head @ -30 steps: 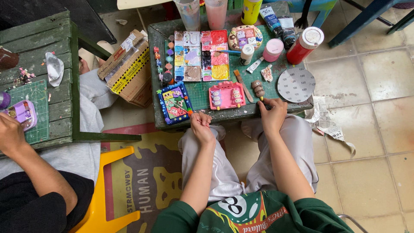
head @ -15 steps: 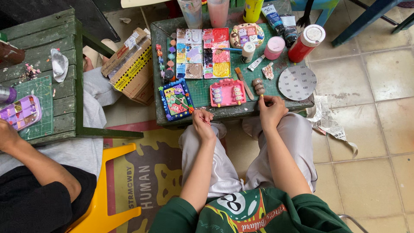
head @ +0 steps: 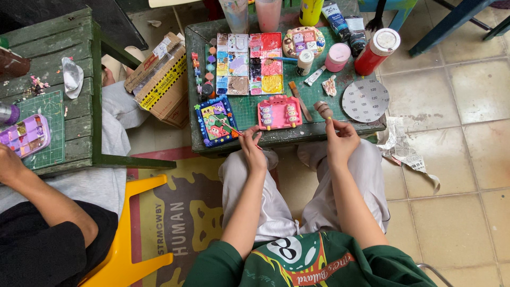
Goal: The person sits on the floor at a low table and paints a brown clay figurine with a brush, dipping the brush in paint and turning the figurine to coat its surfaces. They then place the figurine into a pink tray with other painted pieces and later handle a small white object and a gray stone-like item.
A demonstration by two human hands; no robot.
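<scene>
- The left hand point(head: 252, 148) rests at the near edge of the small green table point(head: 276, 139), fingers closed around a thin brush point(head: 227, 126); the brush slants up and to the left, its tip over the blue tray point(head: 215, 120)
- The blue tray lies at the near left corner of the table, its painted figures in many colours; just right of it sits the pink tray point(head: 279, 112), holding two small pale figures
- The right hand point(head: 340, 141) is at the near edge further right, forefinger raised, thumb and fingers pinching a small brownish piece point(head: 322, 109); how firmly it is held I cannot tell
- Beside that piece lies a grey sanding disc point(head: 365, 100), near the right edge
- Behind the trays stands a paint palette point(head: 248, 64) of many filled wells; a strip of paint pots point(head: 201, 72) runs along its left side
- Further back: a round palette point(head: 303, 41), a pink jar point(head: 337, 57), a red can point(head: 376, 50), two cups point(head: 251, 13)
- To the left another person's hand point(head: 10, 165) rests at a green wooden bench point(head: 79, 106), just beside a purple tray point(head: 25, 135); a cardboard box point(head: 159, 74) stands between bench and table
- A yellow chair point(head: 130, 234) is below the bench
</scene>
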